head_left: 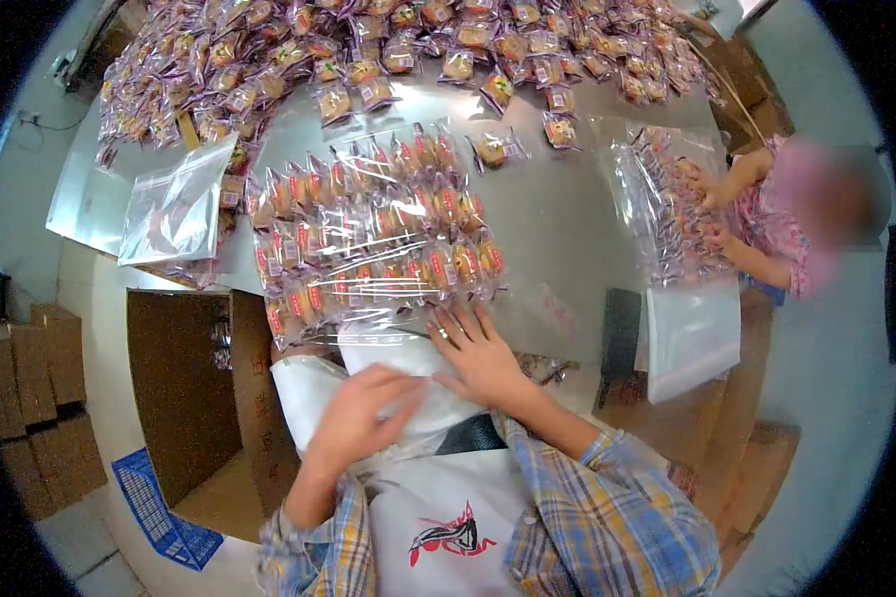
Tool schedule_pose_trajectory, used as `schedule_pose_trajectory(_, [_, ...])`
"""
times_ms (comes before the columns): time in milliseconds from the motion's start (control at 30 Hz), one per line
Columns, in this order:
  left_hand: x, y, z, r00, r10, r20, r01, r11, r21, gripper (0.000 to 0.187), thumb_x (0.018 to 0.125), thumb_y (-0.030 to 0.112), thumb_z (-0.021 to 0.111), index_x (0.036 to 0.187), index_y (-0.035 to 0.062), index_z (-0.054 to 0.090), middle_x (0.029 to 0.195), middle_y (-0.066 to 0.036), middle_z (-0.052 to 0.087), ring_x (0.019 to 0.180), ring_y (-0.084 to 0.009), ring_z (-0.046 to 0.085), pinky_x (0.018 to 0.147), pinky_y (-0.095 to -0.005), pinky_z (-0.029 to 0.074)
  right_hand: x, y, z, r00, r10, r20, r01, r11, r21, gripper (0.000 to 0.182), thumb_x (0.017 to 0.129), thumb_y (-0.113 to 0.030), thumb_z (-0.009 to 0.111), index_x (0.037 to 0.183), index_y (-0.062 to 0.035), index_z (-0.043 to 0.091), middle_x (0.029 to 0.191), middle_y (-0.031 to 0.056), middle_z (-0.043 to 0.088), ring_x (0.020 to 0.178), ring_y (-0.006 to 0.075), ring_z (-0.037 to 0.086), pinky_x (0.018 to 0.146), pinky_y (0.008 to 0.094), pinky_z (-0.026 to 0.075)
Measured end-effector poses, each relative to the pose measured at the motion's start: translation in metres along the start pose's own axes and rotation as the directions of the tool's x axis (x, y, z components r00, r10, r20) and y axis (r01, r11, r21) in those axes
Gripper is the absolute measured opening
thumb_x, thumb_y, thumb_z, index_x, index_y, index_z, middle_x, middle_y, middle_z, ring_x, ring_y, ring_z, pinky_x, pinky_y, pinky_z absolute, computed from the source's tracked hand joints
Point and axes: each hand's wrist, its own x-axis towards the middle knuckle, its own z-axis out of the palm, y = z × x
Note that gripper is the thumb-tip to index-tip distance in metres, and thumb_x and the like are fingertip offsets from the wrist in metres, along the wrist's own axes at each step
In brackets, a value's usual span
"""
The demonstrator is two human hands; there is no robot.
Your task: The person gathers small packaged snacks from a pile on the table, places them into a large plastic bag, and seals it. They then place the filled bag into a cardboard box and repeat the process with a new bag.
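A large clear plastic bag [363, 239] lies flat before me on the metal table, filled with rows of individually wrapped pastries. My right hand [483, 358] rests at the bag's near right edge, fingers stretched out and slightly spread, a ring on one of them. My left hand [368, 413] is over my lap, below the bag's near edge and left of the right hand. Motion smears its fingers, so whether they hold anything I cannot tell. White cloth [398, 368] shows behind the hands.
Loose wrapped pastries [368, 40] are heaped across the far side. Left lies a stack of clear bags [174, 204]; right, another stack [695, 338]. A co-worker's hands [712, 214] handle a filled bag [657, 199]. An open cardboard box [184, 398] and a blue crate [164, 512] stand lower left.
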Motion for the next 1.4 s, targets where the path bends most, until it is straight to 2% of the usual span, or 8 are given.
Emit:
schedule_pose_trajectory(133, [0.094, -0.061, 0.064, 0.942, 0.213, 0.26, -0.21, 0.977, -0.037, 0.024, 0.098, 0.021, 0.062, 0.114, 0.0047, 0.071, 0.103, -0.019, 0.071, 0.096, -0.0388, 0.066, 0.085, -0.0441, 0.054, -0.008, 0.0, 0.0, 0.984, 0.111, 0.14, -0.111, 0.994, -0.003, 0.068, 0.096, -0.048, 0.058, 0.149, -0.0072, 0.049, 0.154, 0.021, 0.046, 0.147, 0.0397, 0.037, 0.125, 0.0602, 0.016])
schedule_pose_trajectory(200, [0.11, -0.062, 0.067, 0.964, -0.01, 0.265, 0.023, 0.999, -0.047, 0.023, 0.1, 0.021, 0.059, 0.114, 0.006, 0.068, 0.103, -0.02, 0.07, 0.092, -0.0395, 0.067, 0.082, -0.0457, 0.054, -0.009, 0.007, 0.001, 0.971, 0.163, 0.175, -0.166, 0.986, 0.001, 0.062, 0.097, -0.048, 0.058, 0.144, -0.0073, 0.054, 0.152, 0.0223, 0.049, 0.146, 0.0401, 0.039, 0.125, 0.0604, 0.015])
schedule_pose_trajectory(500, [0.123, -0.087, 0.065, 0.964, -0.121, 0.235, 0.142, 0.987, -0.074, 0.019, 0.103, 0.024, 0.056, 0.111, 0.0083, 0.065, 0.1, -0.019, 0.07, 0.081, -0.0401, 0.064, 0.069, -0.0484, 0.053, -0.011, 0.005, 0.0, 0.991, 0.132, 0.008, -0.132, 0.982, 0.132, 0.062, 0.094, -0.049, 0.061, 0.14, -0.0072, 0.058, 0.154, 0.0241, 0.044, 0.15, 0.0407, 0.031, 0.125, 0.0598, 0.013])
schedule_pose_trajectory(633, [0.099, -0.068, 0.078, 0.968, 0.251, -0.023, -0.241, 0.948, 0.208, 0.029, 0.089, 0.009, 0.069, 0.118, 0.0044, 0.069, 0.108, -0.017, 0.071, 0.094, -0.0348, 0.068, 0.081, -0.0431, 0.055, -0.009, 0.007, 0.0, 0.991, 0.127, 0.038, -0.13, 0.986, 0.106, 0.063, 0.092, -0.048, 0.063, 0.14, -0.007, 0.058, 0.154, 0.0235, 0.044, 0.15, 0.041, 0.031, 0.125, 0.06, 0.015])
schedule_pose_trajectory(867, [0.09, -0.055, 0.071, 0.866, 0.455, -0.209, -0.161, 0.648, 0.744, 0.045, 0.084, 0.013, 0.07, 0.127, 0.0017, 0.068, 0.131, -0.011, 0.066, 0.11, -0.0306, 0.064, 0.096, -0.0467, 0.051, -0.007, 0.004, -0.002, 0.988, 0.141, -0.063, -0.132, 0.983, 0.127, 0.062, 0.085, -0.043, 0.072, 0.135, -0.0072, 0.061, 0.152, 0.0245, 0.046, 0.146, 0.0412, 0.037, 0.123, 0.0593, 0.019])
schedule_pose_trajectory(1133, [0.106, -0.05, 0.097, 0.852, 0.463, -0.245, -0.144, 0.656, 0.741, 0.041, 0.088, 0.019, 0.072, 0.126, 0.0038, 0.069, 0.132, -0.014, 0.065, 0.118, -0.0338, 0.062, 0.103, -0.0508, 0.049, -0.004, 0.002, -0.002, 0.987, 0.158, -0.015, -0.157, 0.985, 0.071, 0.072, 0.084, -0.043, 0.072, 0.141, -0.0022, 0.057, 0.152, 0.0264, 0.045, 0.147, 0.0418, 0.035, 0.123, 0.0613, 0.019])
schedule_pose_trajectory(1267, [0.111, -0.038, 0.098, 0.938, 0.218, -0.271, 0.012, 0.758, 0.652, 0.055, 0.084, 0.026, 0.077, 0.134, 0.0063, 0.064, 0.13, -0.018, 0.062, 0.116, -0.0371, 0.061, 0.107, -0.0554, 0.046, -0.005, -0.005, 0.003, 0.984, 0.176, 0.033, -0.177, 0.984, 0.028, 0.074, 0.085, -0.042, 0.07, 0.145, -0.002, 0.053, 0.152, 0.0268, 0.045, 0.148, 0.0429, 0.034, 0.123, 0.0622, 0.018])
schedule_pose_trajectory(1400, [0.122, -0.029, 0.076, 0.955, 0.219, -0.201, -0.02, 0.72, 0.693, 0.064, 0.082, 0.028, 0.078, 0.139, 0.0059, 0.059, 0.13, -0.018, 0.061, 0.117, -0.039, 0.058, 0.108, -0.0532, 0.045, -0.005, -0.003, -0.006, 0.986, 0.129, 0.102, -0.13, 0.992, -0.002, 0.075, 0.087, -0.042, 0.067, 0.149, -0.0044, 0.049, 0.154, 0.0265, 0.044, 0.149, 0.0455, 0.03, 0.122, 0.0643, 0.017])
